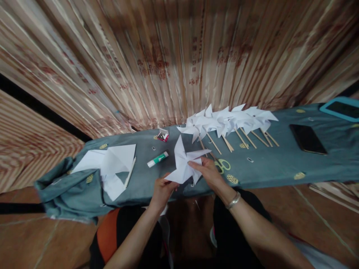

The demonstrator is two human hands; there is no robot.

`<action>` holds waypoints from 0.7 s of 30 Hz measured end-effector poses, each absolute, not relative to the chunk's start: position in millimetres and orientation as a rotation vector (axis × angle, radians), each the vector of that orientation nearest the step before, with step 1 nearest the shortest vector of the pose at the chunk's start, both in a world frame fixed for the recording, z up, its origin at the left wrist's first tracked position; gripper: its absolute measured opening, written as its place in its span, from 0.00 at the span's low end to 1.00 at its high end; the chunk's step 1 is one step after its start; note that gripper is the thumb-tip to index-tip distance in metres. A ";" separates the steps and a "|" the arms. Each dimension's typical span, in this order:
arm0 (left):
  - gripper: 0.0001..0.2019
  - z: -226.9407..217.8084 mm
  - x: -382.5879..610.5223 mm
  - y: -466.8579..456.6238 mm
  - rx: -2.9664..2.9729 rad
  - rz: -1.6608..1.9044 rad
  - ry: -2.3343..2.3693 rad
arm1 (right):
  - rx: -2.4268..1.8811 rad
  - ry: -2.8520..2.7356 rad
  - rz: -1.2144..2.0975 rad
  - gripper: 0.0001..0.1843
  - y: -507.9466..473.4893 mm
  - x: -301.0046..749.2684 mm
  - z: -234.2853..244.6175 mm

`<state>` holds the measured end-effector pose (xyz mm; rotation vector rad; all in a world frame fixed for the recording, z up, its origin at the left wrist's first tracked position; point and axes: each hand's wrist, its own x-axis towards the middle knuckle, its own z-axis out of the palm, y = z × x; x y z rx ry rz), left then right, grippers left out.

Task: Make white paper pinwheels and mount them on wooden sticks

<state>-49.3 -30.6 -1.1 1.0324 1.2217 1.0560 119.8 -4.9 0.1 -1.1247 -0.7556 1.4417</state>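
Observation:
A white paper pinwheel is held between my two hands over the front edge of the cloth-covered bench. My right hand pinches it, the thumb pressed near its centre. At its lower left blade, my left hand has its fingers closed on the paper. Beside the right hand lie scissors with yellow-green handles, their blades partly hidden by the pinwheel. A glue stick with a green label rests just left of the pinwheel. Behind it stands a small open box of metal pins.
Several finished pinwheels on wooden sticks lie in an overlapping row at the back. White paper sheets and a white pen are at left. A black phone and a blue-framed device lie at right. A curtain hangs behind.

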 end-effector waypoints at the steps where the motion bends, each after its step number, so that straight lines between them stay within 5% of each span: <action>1: 0.03 -2.6 -48.4 -32.2 1.014 1.058 1.247 | -1.116 -0.738 1.466 0.22 -3.1 117.8 -1.5; 14: 0.04 -15.2 -49.9 -70.3 0.662 1.213 1.339 | -1.234 -1.157 1.578 0.28 2.7 102.1 -11.0; 21: 0.02 -28.7 -30.8 -97.4 0.325 1.230 1.266 | -1.494 -1.577 1.522 0.13 19.9 107.4 -4.9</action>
